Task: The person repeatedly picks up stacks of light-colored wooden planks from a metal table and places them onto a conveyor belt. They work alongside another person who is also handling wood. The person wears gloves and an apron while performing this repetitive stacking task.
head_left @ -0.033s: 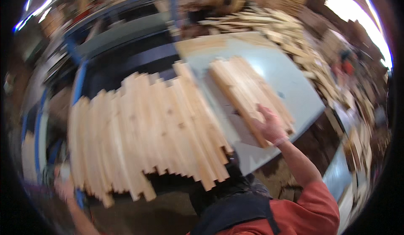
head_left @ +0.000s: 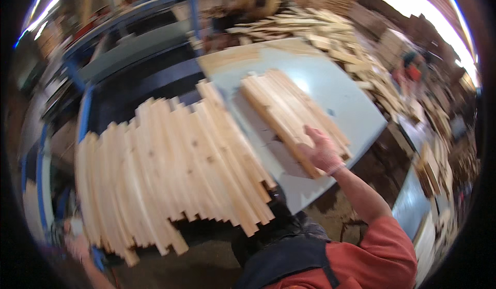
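My right hand (head_left: 322, 152) rests on the near end of a small stack of wooden strips (head_left: 289, 103), palm down, with the thumb apart and the fingers stretched. A pale band circles that wrist. The stack lies on a light blue-grey tabletop (head_left: 356, 103). To its left, a wide row of narrow wooden strips (head_left: 170, 160) lies side by side, their ends uneven. At the far left edge, beyond that row, my left hand (head_left: 78, 246) is low and blurred. A small whitish thing (head_left: 75, 226) sits against its fingers; what it is cannot be made out.
A blue metal frame (head_left: 85, 108) with a dark bed stands behind the row. Loose wooden offcuts (head_left: 330, 41) are heaped past the tabletop and down the right side. At the far right another person (head_left: 411, 72) shows, small and blurred.
The whole view has shifted slightly, so most things sit a little further left. My right hand stays on the same stack. The picture is somewhat sharper.
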### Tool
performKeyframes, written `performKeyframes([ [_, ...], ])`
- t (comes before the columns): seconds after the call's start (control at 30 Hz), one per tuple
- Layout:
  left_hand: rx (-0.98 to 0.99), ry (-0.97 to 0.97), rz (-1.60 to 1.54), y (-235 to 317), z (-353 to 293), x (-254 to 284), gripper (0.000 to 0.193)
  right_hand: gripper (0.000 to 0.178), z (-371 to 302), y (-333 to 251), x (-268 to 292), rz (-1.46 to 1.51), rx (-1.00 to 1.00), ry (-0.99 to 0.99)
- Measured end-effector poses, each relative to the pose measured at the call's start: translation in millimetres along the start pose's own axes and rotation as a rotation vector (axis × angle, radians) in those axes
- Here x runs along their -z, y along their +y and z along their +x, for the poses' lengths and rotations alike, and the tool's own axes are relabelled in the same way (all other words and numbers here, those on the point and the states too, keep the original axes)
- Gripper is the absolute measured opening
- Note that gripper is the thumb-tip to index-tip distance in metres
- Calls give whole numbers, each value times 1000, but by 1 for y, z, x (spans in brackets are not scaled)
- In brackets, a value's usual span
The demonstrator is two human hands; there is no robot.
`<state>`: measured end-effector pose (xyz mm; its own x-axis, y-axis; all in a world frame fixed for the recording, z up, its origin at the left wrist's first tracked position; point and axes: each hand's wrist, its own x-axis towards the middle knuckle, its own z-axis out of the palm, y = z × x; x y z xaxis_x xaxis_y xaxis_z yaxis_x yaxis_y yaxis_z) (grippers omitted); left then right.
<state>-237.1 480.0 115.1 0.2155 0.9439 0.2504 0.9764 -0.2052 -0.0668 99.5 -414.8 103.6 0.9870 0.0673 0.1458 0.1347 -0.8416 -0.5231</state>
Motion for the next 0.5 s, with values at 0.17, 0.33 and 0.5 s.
performKeyframes([
  [0.17,-288,22,151,74,-46,-7,64,78,-30,74,48,-63,-331,99],
  [0.33,-178,-1,-446,-31,29,-27,71,77,2,111,38,-49,-387,201],
  [0.5,-296,-53,-1104,114,-142,17,59,70,9,216,89,325,-739,-88],
])
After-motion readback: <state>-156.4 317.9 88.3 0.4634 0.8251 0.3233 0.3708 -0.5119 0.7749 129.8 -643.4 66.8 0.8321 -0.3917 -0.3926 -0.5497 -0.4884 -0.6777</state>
